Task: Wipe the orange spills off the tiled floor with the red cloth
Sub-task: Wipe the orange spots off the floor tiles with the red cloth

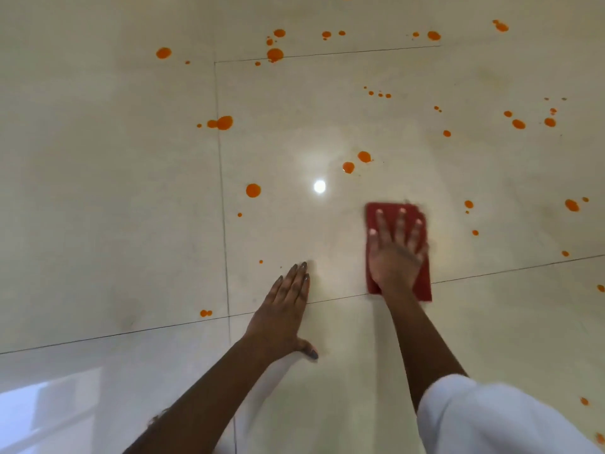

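While orange spills [224, 122] dot it, the tiled floor [98, 191] shines.

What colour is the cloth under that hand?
Red: the flat rectangular cloth under the right hand, seen in the head view.

The red cloth [424, 288] is a rectangle lying flat on the glossy cream tiled floor [98, 224], across a grout line. The orange spills [253, 190] are round drops of mixed size, scattered beyond, left and right of the cloth. The nearest pair lies beyond the cloth's far edge.
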